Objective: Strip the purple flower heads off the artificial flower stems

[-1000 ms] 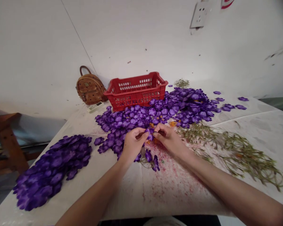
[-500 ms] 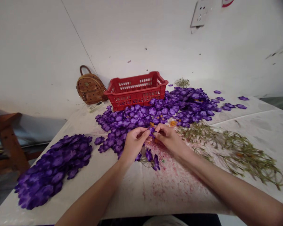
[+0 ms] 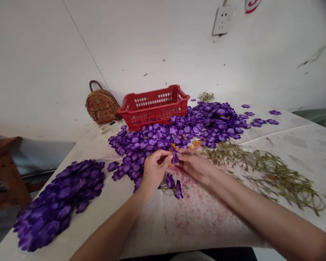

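Observation:
Between my two hands, near the middle of the table, is a small purple flower [image 3: 175,156], seen edge-on. My left hand [image 3: 157,167] pinches it from the left with thumb and forefinger. From the right, the fingertips of my right hand [image 3: 194,164] close on the same flower. Just above the fingertips shows a bit of orange [image 3: 173,145]. Below my hands hang or lie purple flowers [image 3: 178,189] on a thin green stem. Behind my hands spreads a large heap of purple flowers [image 3: 152,138].
A red basket [image 3: 154,112] stands behind the heap, with a brown backpack [image 3: 102,107] to its left. Stacked purple flowers [image 3: 62,197] lie at the left. Green stems [image 3: 285,177] cover part of the right side. A wooden stool [image 3: 12,174] stands beyond the left edge.
The flower between my fingertips has turned edge-on, and the fingers of my right hand are straighter. The camera view has shifted slightly.

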The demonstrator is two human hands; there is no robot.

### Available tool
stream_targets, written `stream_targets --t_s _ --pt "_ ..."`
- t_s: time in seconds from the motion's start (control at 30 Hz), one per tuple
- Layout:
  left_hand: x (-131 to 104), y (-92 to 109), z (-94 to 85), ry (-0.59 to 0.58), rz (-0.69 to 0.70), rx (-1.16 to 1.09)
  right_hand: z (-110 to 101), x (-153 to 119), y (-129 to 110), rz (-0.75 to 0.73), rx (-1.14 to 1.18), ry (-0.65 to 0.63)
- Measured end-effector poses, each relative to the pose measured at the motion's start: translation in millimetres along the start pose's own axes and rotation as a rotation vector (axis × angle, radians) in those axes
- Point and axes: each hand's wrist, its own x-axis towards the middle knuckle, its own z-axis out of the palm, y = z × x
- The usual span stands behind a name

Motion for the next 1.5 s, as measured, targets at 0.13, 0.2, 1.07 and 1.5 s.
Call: stream_targets --t_s 0.13,0.2,1.07,1.5 --pt "1 -1 -0.7 -0.020 0.031 0.000 -3 1 0 0.056 0.044 -0.017" --pt "2 0 -1.3 -0.016 0.020 -0.010 -3 0 1 0.031 0.024 -0.014" --pt "-1 14 -3.2 -0.085 -0.480 -0.623 7 -10 -11 -0.675 -0.988 -0.090" --pt "-9 17 -24.7 -0.058 -0.190 0.007 6 -14 -17 -0.654 -0.966 0.000"
